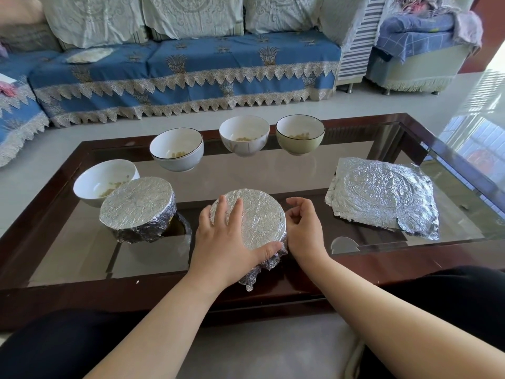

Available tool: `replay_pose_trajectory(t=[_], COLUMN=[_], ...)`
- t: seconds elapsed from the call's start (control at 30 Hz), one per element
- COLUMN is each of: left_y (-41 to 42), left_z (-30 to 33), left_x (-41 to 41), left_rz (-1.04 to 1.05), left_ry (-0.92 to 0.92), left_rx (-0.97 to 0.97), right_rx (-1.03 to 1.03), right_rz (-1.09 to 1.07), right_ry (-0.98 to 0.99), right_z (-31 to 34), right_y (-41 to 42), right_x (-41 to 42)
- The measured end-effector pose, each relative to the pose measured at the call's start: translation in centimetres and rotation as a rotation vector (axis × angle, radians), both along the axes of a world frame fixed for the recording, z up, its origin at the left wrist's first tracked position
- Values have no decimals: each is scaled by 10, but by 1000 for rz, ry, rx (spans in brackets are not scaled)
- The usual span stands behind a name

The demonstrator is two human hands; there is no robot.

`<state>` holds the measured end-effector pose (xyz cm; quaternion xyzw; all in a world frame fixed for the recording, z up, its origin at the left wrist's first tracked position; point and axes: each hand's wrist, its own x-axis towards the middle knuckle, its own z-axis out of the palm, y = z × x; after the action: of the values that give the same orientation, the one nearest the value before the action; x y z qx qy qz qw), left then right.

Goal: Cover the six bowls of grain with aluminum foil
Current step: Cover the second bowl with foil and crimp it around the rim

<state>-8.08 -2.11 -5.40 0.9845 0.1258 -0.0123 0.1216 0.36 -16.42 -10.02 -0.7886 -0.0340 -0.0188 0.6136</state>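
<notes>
Foil-wrapped bowl [255, 218] sits at the near edge of the glass-topped bench [355, 258], directly in front of the person. Left hand [226, 236] lies open and flat on the foil top, thumb pressed at the near rim above crumpled excess foil. Right hand [303, 225] is against the right wall of this bowl, fingers curled loosely; it grips nothing visible. Second foil-covered bowl [138, 209] stands just left of the wrapped bowl, apart from it. Behind and left of that, touching or nearly so, is an uncovered white bowl [105, 181] with grain. Three more uncovered bowls stand beyond: white bowl with dark rim [177, 153], white patterned bowl [244, 135], green bowl [300, 134]. Stack of foil sheets [382, 196] lies flat to the right of the wrapped bowl, well apart. Blue-covered sofa [191, 69] stands beyond the bench.
</notes>
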Motion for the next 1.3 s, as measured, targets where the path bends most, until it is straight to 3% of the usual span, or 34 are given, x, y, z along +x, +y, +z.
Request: replay_pose_trajectory(t=[0.57, 0.77, 1.0, 1.3], left_y=[1, 1, 2, 1], left_z=[1, 0, -3, -3], left_x=[1, 1, 3, 3], left_rz=[-15, -14, -13, -8], left_ry=[9, -3, -7, -3], left_rx=[12, 28, 32, 32], right_rx=[-49, -300, -430, -330], right_rz=[-42, 78, 117, 165], right_ry=[30, -10, -14, 98], right_z=[23, 30, 37, 36], right_y=[-8, -9, -9, -11], right_x=[-23, -35, -31, -20])
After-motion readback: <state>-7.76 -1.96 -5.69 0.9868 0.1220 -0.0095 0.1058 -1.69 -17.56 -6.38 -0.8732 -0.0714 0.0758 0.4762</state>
